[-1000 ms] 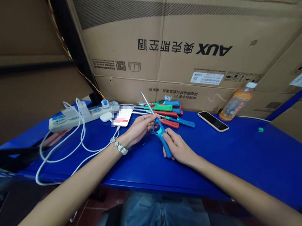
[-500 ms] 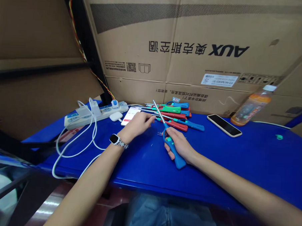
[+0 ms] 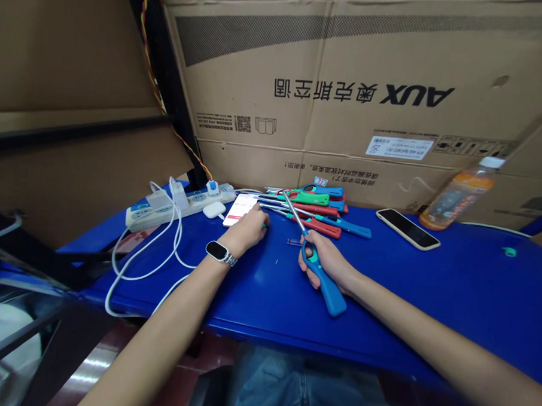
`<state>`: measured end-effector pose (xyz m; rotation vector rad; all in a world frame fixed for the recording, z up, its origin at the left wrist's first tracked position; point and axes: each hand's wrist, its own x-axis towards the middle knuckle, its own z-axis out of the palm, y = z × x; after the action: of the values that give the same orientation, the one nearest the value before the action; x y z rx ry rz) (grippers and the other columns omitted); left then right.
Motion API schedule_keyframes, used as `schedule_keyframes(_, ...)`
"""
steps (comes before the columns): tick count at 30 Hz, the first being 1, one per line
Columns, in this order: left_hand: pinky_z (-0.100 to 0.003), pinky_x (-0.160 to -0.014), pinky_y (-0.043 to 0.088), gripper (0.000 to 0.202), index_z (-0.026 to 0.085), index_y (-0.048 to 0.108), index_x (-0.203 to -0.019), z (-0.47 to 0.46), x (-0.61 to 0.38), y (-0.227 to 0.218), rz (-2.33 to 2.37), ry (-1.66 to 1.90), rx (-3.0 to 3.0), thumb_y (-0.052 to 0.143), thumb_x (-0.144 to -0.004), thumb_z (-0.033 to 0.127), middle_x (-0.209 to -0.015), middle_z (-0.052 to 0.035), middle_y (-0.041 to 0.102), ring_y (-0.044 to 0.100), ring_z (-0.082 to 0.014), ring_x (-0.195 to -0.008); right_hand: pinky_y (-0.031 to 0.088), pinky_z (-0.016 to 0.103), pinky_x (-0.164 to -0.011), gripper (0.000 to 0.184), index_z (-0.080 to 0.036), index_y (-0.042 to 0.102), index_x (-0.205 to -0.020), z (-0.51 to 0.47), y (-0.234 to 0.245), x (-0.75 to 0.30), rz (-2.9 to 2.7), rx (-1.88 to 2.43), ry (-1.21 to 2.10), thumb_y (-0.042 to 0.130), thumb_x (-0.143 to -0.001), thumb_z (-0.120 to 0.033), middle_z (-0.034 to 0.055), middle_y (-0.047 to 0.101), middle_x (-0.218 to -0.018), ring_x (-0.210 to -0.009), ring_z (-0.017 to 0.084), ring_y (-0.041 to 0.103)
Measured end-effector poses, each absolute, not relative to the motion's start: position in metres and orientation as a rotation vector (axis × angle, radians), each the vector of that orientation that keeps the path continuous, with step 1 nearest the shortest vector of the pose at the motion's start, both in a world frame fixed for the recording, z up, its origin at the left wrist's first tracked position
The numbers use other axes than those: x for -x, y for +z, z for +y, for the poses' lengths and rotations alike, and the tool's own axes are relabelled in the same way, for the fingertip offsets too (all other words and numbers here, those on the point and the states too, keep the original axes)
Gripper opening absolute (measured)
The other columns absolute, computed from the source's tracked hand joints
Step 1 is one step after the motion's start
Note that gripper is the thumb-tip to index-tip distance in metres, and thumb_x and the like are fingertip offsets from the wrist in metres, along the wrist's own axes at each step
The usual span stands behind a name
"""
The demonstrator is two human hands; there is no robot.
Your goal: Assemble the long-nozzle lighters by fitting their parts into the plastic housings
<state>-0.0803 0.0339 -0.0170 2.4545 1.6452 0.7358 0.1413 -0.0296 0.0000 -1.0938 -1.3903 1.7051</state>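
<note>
My right hand is wrapped round the handle of a blue long-reach lighter. Its silver tube points away and to the left. My left hand, with a watch on the wrist, has its fingers closed beside the white-screened phone. A bit of a small green piece shows at its fingertips. Behind the hands lies a pile of lighters, among them a green lighter, a red lighter and another blue lighter. A small clear purplish piece lies near my right fingers.
A power strip with white cables and a white earbud case is on the left. To the right are a dark-screened phone, an orange drink bottle and a green ring. A cardboard box stands behind.
My left hand has drawn slightly back from the lighter pile, and a small green piece now shows at its fingertips. The right hand still holds the blue lighter. The view has shifted a little.
</note>
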Motion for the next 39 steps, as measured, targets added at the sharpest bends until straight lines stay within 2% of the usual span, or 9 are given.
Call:
schedule_keyframes(4, -0.034, -0.075, 0.048, 0.025, 0.017, 0.069, -0.084, 0.034, 0.080, -0.020, 1.627, 0.729, -2.492, 0.051, -0.072, 0.005, -0.093, -0.0102, 0.056, 0.056, -0.0206, -0.074, 0.033, 0.019, -0.026, 0.032, -0.024, 0.044, -0.102, -0.034, 0.003, -0.153, -1.429, 1.132, 1.714, 0.042, -0.091, -0.054, -0.0084, 0.055, -0.047, -0.024, 0.012, 0.043)
schedule_keyframes(7, -0.035, -0.075, 0.047, 0.025, 0.016, 0.068, -0.084, 0.032, 0.075, -0.017, 1.624, 0.678, -2.490, 0.049, -0.074, 0.004, -0.094, -0.0114, 0.056, 0.056, -0.0216, -0.074, 0.034, 0.019, -0.025, 0.037, -0.023, 0.048, -0.113, -0.036, 0.005, -0.160, -1.446, 1.136, 1.735, 0.039, -0.094, -0.054, -0.0071, 0.055, -0.047, -0.024, 0.012, 0.044)
schedule_keyframes(11, -0.035, -0.080, 0.047, 0.017, 0.017, 0.068, -0.090, 0.029, 0.064, -0.009, 1.453, 0.695, -2.460, 0.053, -0.083, 0.016, -0.093, -0.0090, 0.056, 0.057, -0.0204, -0.075, 0.034, 0.019, -0.026, 0.041, -0.022, 0.046, -0.125, -0.037, 0.004, -0.167, -1.492, 1.121, 1.743, 0.039, -0.095, -0.049, -0.0057, 0.058, -0.046, -0.025, 0.014, 0.047)
schedule_keyframes(15, -0.034, -0.077, 0.048, 0.025, 0.017, 0.066, -0.089, 0.024, 0.047, -0.003, 1.195, 0.775, -2.296, 0.051, -0.092, 0.036, -0.081, -0.0051, 0.060, 0.057, -0.0187, -0.072, 0.035, 0.019, -0.028, 0.026, -0.021, 0.047, -0.109, -0.034, 0.001, -0.172, -1.451, 1.095, 1.748, 0.040, -0.091, -0.039, -0.0037, 0.062, -0.050, -0.027, 0.014, 0.050)
schedule_keyframes(17, -0.031, -0.073, 0.049, 0.025, 0.016, 0.064, -0.088, 0.022, 0.036, -0.003, 1.093, 0.895, -2.026, 0.054, -0.092, 0.039, -0.077, -0.0029, 0.061, 0.057, -0.0162, -0.069, 0.034, 0.019, -0.027, 0.019, -0.022, 0.045, -0.098, -0.033, -0.001, -0.173, -1.410, 1.097, 1.733, 0.038, -0.090, -0.038, -0.0044, 0.061, -0.049, -0.026, 0.014, 0.049)
schedule_keyframes(21, -0.025, -0.077, 0.052, 0.011, 0.014, 0.062, -0.089, 0.025, 0.014, 0.003, 0.932, 1.180, -1.240, 0.056, -0.091, 0.024, -0.081, -0.0023, 0.063, 0.061, -0.0105, -0.071, 0.028, 0.018, -0.024, 0.025, -0.024, 0.041, -0.090, -0.034, -0.002, -0.173, -1.421, 1.103, 1.641, 0.039, -0.092, -0.049, -0.0078, 0.055, -0.043, -0.022, 0.013, 0.043)
schedule_keyframes(25, -0.023, -0.085, 0.053, 0.019, 0.012, 0.064, -0.087, 0.035, -0.005, 0.023, 0.810, 1.327, -0.846, 0.047, -0.093, 0.008, -0.087, -0.0054, 0.067, 0.065, -0.0090, -0.078, 0.027, 0.016, -0.024, 0.030, -0.024, 0.041, -0.089, -0.037, -0.001, -0.172, -1.478, 1.067, 1.591, 0.040, -0.092, -0.053, -0.0077, 0.056, -0.043, -0.021, 0.012, 0.043)
schedule_keyframes(33, -0.029, -0.092, 0.054, 0.025, 0.014, 0.066, -0.112, 0.034, -0.020, 0.029, 0.710, 1.451, -0.747, 0.046, -0.097, 0.014, -0.089, -0.0078, 0.070, 0.069, -0.0152, -0.088, 0.027, 0.016, -0.024, 0.030, -0.024, 0.039, -0.087, -0.039, -0.002, -0.171, -1.536, 1.083, 1.536, 0.035, -0.096, -0.052, -0.0078, 0.055, -0.041, -0.022, 0.014, 0.047)
schedule_keyframes(39, -0.029, -0.091, 0.055, 0.020, 0.013, 0.067, -0.098, 0.024, -0.025, 0.022, 0.647, 1.478, -0.829, 0.048, -0.098, 0.017, -0.080, -0.0041, 0.070, 0.072, -0.0143, -0.085, 0.027, 0.016, -0.024, 0.031, -0.024, 0.038, -0.087, -0.042, -0.003, -0.167, -1.517, 1.065, 1.534, 0.035, -0.095, -0.053, -0.0077, 0.056, -0.040, -0.022, 0.014, 0.047)
